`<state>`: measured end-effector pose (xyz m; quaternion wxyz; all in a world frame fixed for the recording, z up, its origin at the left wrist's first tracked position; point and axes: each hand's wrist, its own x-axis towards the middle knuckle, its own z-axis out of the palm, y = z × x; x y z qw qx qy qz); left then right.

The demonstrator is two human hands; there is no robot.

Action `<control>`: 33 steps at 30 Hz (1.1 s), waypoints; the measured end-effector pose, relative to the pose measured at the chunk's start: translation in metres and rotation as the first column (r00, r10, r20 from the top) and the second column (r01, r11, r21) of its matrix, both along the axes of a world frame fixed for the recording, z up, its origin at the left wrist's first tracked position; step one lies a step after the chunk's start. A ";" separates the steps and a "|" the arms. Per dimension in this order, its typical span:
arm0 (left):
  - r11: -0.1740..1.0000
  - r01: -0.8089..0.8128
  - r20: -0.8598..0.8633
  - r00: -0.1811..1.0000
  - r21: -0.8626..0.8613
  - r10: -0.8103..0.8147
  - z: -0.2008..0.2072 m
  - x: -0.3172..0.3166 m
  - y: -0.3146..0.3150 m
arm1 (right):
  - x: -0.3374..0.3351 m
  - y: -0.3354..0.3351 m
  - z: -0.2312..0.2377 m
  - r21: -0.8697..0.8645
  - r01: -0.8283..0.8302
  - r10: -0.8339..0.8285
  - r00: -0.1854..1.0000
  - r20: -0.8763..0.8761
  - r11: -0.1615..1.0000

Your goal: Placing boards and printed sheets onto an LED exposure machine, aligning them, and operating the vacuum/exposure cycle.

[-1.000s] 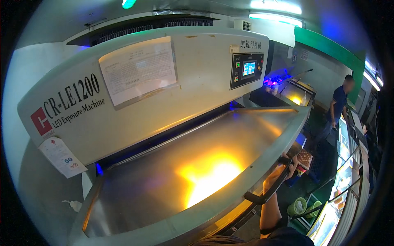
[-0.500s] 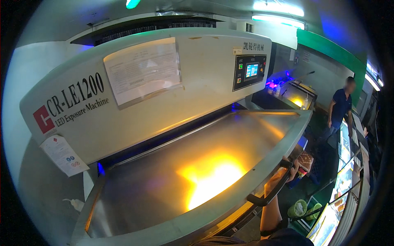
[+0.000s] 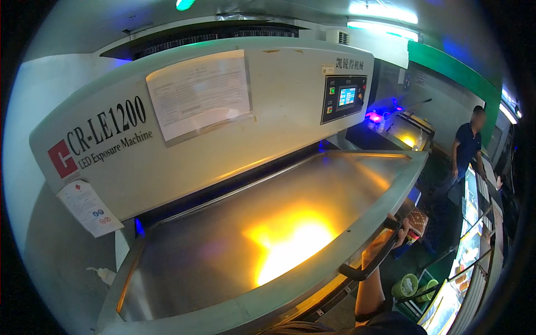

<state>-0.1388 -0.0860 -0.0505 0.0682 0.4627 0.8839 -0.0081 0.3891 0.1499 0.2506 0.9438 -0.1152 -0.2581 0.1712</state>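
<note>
My right hand (image 3: 401, 233) is closed on the far end of a black bar handle (image 3: 353, 273), which is fixed to the front edge of a wide pale grey-green frame (image 3: 245, 306). The bare forearm rises from the lower edge, partly seen past the handle. Inside the frame lies a smooth metallic panel (image 3: 195, 262) with a bright yellow glare near its middle. Behind it stands the large pale housing of an exposure machine (image 3: 279, 106). My left hand is out of the picture.
A control panel with a lit screen (image 3: 347, 96) sits at the housing's right. Paper sheets hang on its front. At right are green bins (image 3: 406, 286), a lit table (image 3: 472, 245) and a person in dark clothes (image 3: 465, 146). A white bottle (image 3: 104, 275) stands at left.
The whole view has shifted slightly, so the machine appears a little farther right. My right hand keeps its grip on the handle, and the frame looks unmoved.
</note>
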 end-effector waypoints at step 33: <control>1.000 -0.026 0.062 0.998 0.004 0.025 0.000 -0.007 0.007 | 0.024 0.013 -0.038 0.054 0.101 -0.105 0.992 0.076 0.993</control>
